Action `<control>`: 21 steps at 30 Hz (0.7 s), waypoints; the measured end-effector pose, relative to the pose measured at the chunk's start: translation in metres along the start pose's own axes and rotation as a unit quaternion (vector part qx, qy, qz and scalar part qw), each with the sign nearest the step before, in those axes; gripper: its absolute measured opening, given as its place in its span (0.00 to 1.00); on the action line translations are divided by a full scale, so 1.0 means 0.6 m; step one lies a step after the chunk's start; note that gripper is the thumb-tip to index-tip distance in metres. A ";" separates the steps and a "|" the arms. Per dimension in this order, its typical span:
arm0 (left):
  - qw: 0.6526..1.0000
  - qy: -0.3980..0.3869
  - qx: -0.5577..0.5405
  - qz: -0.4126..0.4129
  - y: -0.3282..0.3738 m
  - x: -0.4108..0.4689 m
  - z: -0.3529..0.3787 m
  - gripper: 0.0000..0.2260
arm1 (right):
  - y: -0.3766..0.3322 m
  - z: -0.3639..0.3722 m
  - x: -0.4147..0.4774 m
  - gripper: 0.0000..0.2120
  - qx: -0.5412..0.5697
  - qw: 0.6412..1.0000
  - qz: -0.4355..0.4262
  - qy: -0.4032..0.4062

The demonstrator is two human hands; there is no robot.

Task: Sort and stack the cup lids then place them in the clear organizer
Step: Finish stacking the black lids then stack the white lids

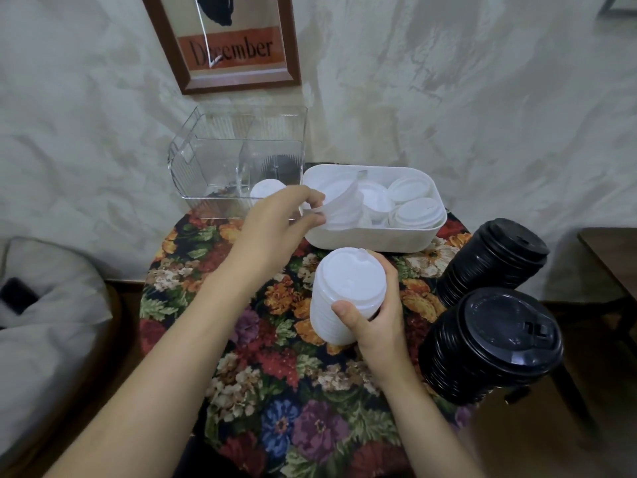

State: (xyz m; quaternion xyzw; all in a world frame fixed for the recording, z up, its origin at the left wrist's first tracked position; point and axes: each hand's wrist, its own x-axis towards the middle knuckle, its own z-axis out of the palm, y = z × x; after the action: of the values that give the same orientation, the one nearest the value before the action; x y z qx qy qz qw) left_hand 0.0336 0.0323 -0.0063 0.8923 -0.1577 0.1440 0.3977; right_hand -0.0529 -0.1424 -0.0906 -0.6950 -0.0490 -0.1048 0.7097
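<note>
Holding a tall white lid stack (346,298) upright just above the counter (241,326), the right hand (375,315) wraps it with thumb in front and fingers behind. Up and to the left, the left hand (279,222) pinches a loose white lid (339,208) at the near rim of the white bin (372,238), lifting it edge-on. Risks, as I judge them: the pinched lid could slip back into the bin, or land crooked on the stack and tip the column, since only one hand steadies it. Counted: one white stack in hand; one white stack (267,191) already in the clear organizer (238,157) beyond the left hand; roughly four or five loose white lids left in the bin, exact number unclear; two black lid stacks (493,343) right of the right hand.
</note>
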 end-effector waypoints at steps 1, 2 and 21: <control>1.000 0.017 0.008 0.014 -0.003 -0.018 -0.003 0.03 | 0.001 0.000 0.000 0.46 0.000 1.000 -0.002 0.000; 0.999 0.034 0.022 0.028 -0.009 -0.035 -0.006 0.03 | 0.002 0.000 -0.001 0.46 0.000 1.000 -0.004 0.000; 0.954 0.132 -0.231 -0.137 -0.040 -0.139 -0.041 0.03 | 0.004 0.001 0.000 0.47 -0.001 1.000 -0.019 0.004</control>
State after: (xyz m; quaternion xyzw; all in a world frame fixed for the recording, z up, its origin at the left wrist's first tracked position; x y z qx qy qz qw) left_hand -0.0362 0.0802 -0.0382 0.7623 -0.0084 0.1646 0.6259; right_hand -0.0527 -0.1417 -0.0929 -0.6942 -0.0592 -0.1205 0.7072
